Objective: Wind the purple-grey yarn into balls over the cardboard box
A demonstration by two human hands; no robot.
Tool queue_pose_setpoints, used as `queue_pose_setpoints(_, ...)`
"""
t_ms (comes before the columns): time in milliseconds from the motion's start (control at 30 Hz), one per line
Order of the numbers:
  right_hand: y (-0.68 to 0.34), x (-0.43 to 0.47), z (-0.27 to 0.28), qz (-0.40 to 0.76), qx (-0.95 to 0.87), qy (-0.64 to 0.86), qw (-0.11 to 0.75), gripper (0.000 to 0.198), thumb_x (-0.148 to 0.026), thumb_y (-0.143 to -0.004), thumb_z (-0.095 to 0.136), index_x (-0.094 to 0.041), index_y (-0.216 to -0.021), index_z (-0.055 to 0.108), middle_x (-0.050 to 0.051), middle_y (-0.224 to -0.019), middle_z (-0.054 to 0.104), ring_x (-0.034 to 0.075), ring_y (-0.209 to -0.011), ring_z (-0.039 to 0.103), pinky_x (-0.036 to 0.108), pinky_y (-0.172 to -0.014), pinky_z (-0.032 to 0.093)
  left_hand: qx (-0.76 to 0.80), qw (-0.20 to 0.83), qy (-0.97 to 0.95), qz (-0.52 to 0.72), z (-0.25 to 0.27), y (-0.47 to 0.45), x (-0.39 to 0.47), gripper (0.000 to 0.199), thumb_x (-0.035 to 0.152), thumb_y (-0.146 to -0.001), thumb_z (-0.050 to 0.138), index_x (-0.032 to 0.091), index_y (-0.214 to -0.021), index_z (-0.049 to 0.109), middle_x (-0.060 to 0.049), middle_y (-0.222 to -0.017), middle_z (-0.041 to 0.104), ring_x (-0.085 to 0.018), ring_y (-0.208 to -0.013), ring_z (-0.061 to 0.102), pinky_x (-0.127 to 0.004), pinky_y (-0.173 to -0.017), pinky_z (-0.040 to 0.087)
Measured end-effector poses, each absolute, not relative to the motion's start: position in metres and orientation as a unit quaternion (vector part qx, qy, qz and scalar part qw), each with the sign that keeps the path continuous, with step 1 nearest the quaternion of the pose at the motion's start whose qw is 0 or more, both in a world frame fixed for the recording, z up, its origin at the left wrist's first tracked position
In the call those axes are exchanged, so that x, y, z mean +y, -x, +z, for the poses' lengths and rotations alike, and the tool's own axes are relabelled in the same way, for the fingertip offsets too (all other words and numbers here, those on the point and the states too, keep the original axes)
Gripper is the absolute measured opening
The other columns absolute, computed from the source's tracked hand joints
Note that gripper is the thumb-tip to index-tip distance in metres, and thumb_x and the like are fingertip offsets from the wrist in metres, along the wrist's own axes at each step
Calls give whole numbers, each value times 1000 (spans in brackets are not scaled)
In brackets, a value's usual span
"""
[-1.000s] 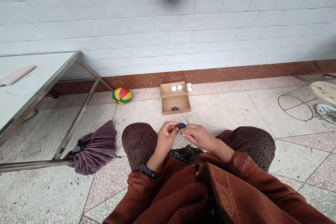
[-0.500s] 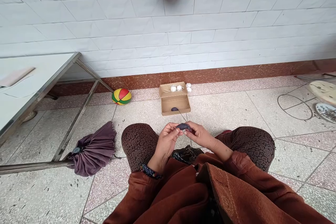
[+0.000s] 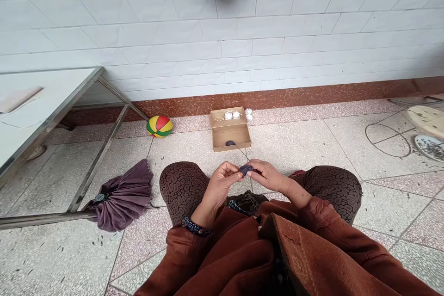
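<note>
Between my hands, above the floor and between my knees, is a small bundle of dark grey-purple yarn (image 3: 245, 170). The fingertips of my left hand (image 3: 222, 181) pinch its left end. My right hand (image 3: 268, 176) is closed around its right side, thumb in front, partly hiding it. A strand of yarn (image 3: 242, 152) stretches from the bundle to an open cardboard box (image 3: 240, 135) on the floor ahead. Inside the box's near edge lies a dark ball of yarn (image 3: 230, 143).
White balls (image 3: 236, 114) lie in the box lid, and others (image 3: 249, 114) beside it. A colourful ball (image 3: 159, 126) sits near the wall. Left are a metal-framed table (image 3: 100, 157) and a folded purple umbrella (image 3: 125, 196). Far right stand a round stool (image 3: 426, 119) and a plate (image 3: 430, 148).
The yarn bundle has turned and now sits more upright and slightly further right in my fingers. My left fingertips have shifted their hold; the view has tilted slightly.
</note>
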State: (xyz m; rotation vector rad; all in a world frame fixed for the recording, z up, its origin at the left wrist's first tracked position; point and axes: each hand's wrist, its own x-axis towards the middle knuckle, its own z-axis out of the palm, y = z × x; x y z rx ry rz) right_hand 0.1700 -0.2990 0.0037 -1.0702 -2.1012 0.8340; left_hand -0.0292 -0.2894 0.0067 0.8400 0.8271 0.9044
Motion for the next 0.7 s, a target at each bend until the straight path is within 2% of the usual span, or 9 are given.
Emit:
queue_pose_setpoints(133,-169,-298,3,288,-816,412,285,39,-41,-105,31,-18,-90,59,6,-84,58,18,-80,56,31,-77,48,384,733,-418,376,2,30,-288,38,25,-66,84,18,-101,69,-1,-85,64,-12,-79,58,-27,-78,47)
queue_pose_setpoints(200,-168,-298,1,280,-816,419,282,40,-40,-106,30,-18,-90,59,5,-82,57,18,-79,55,31,-76,48,379,730,-438,363,1,30,-289,41,26,-68,82,18,-107,70,-3,-91,66,-13,-84,58,-27,-81,46)
queue_pose_setpoints(267,-166,-298,0,279,-810,428,289,38,-39,-106,31,-18,-93,60,5,-84,58,18,-81,56,30,-77,48,380,723,-445,367,-1,30,-289,37,26,-70,80,18,-105,71,-3,-92,66,-13,-82,56,-26,-77,45)
queue_pose_setpoints(400,-165,-299,-1,285,-795,439,305,32,-37,-105,37,-19,-95,61,5,-86,61,17,-82,58,30,-78,48,389,720,-412,401,0,27,-290,26,24,-70,78,17,-95,70,0,-81,61,-9,-68,48,-23,-64,39)
queue_pose_setpoints(567,-164,-304,1,286,-797,435,306,23,-31,-102,43,-19,-95,61,4,-86,64,16,-80,60,28,-76,49,403,740,-330,426,0,25,-289,25,22,-67,78,17,-89,68,2,-80,58,-8,-67,49,-22,-63,39)
queue_pose_setpoints(700,-163,-309,6,250,-837,402,275,22,-26,-102,42,-18,-97,62,5,-87,64,17,-81,60,28,-76,49,418,734,-305,440,-4,24,-288,25,23,-65,76,16,-86,64,3,-78,56,-7,-62,48,-23,-61,38)
